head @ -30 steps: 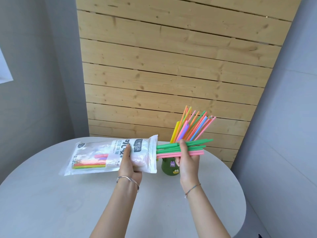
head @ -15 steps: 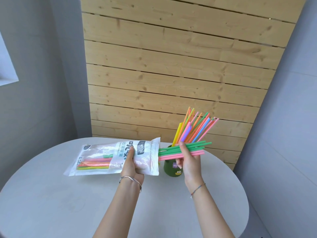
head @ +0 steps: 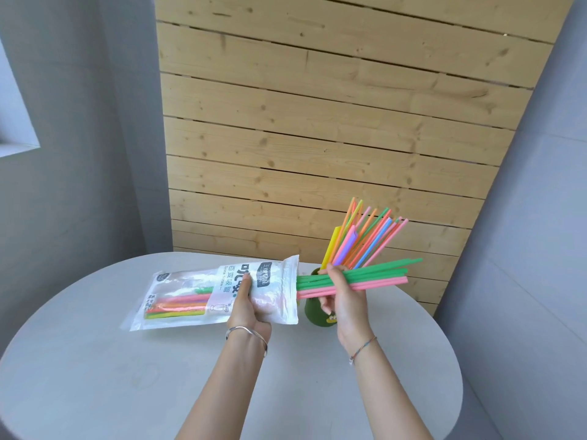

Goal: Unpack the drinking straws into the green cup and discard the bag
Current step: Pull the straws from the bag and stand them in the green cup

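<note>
My left hand point(head: 249, 308) grips a clear and white straw bag point(head: 178, 296) near its open right end, holding it level above the table. Several coloured straws remain in its left part. My right hand point(head: 344, 295) is closed on a bundle of green and pink straws point(head: 381, 276) that sticks out of the bag's mouth to the right. Behind that hand stands the green cup point(head: 313, 312), partly hidden, with several straws point(head: 362, 239) fanning up and to the right out of it.
The round grey table point(head: 95, 376) carries the cup near its far right part. A wooden slat wall point(head: 317, 138) rises behind it, with grey walls on both sides. The table's right edge drops off close to the cup.
The green and pink bundle has slid farther right out of the bag in my right hand. The bag and my left hand have stayed nearly in place.
</note>
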